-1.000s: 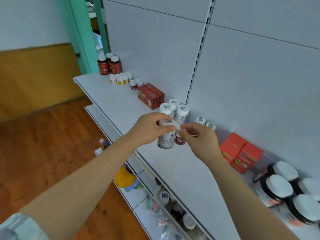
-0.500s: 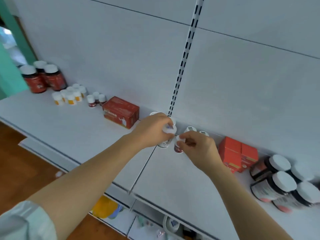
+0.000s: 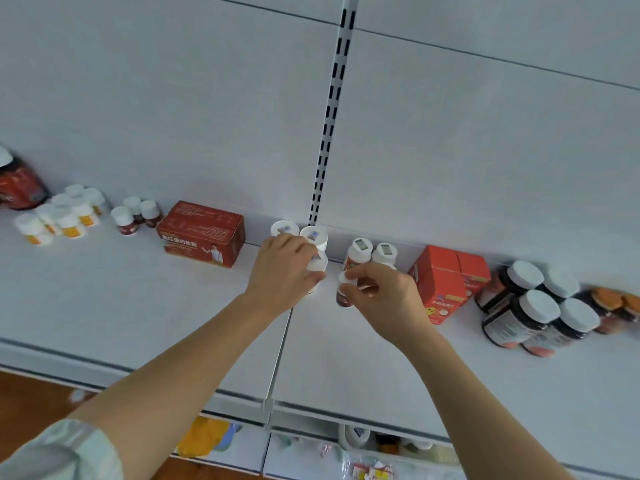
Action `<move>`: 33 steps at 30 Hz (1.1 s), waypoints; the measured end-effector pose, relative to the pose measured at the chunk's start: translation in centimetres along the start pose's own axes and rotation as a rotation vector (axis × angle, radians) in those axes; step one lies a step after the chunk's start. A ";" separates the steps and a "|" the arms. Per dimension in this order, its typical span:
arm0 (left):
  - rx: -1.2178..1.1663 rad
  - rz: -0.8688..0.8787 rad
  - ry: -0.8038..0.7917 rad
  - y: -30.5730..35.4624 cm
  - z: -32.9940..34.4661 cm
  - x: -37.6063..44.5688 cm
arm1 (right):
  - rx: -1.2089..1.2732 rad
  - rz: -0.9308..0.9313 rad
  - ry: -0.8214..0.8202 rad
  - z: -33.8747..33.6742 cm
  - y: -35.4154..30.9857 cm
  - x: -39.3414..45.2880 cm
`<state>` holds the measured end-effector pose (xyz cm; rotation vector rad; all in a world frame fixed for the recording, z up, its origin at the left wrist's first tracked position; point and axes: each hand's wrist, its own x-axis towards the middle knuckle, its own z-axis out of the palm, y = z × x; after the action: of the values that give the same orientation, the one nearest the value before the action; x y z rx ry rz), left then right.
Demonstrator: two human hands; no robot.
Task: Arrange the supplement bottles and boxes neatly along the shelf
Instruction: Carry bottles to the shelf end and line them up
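Both forearms reach over the white shelf toward its back wall. The left hand is closed around a white-capped bottle, fingers wrapped over its body so that only the cap and a strip of its base show; the bottle stands upright on the shelf. Directly behind this hand, against the back wall, stand two more white bottles, touching one another. To the left of the left hand lies a dark red box, near but apart from it. Farther left sit three small red-labelled bottles, then a cluster of small orange-labelled bottles, and at the frame edge a large red jar.

The right hand pinches a small brown bottle by its white cap between thumb and fingertips; the bottle's base appears to rest on the shelf, just right of the bottle in the left hand and not touching it. Just behind the right hand stand two similar white-capped bottles side by side. To the right of this hand, close to the wrist, sit orange-red boxes. Beyond them is a group of dark jars with white lids, tilted in the wide-angle view, and orange-lidded jars at the far edge.
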<state>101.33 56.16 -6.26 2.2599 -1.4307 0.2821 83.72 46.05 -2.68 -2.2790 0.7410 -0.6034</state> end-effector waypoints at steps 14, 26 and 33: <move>0.091 0.006 -0.014 -0.8 0.3 -0.1 | 0.031 -0.047 0.012 0.5 -0.1 1.0; 0.036 0.023 0.011 -1.1 0.4 -0.3 | 0.009 -0.053 0.030 -0.2 -0.1 1.1; 0.059 0.032 0.132 -2.2 -2.2 -0.7 | -0.059 -0.143 0.089 -0.2 -0.4 2.2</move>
<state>103.15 58.52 -5.19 2.2212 -1.4074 0.4808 85.37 44.87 -1.80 -2.3872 0.6487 -0.7635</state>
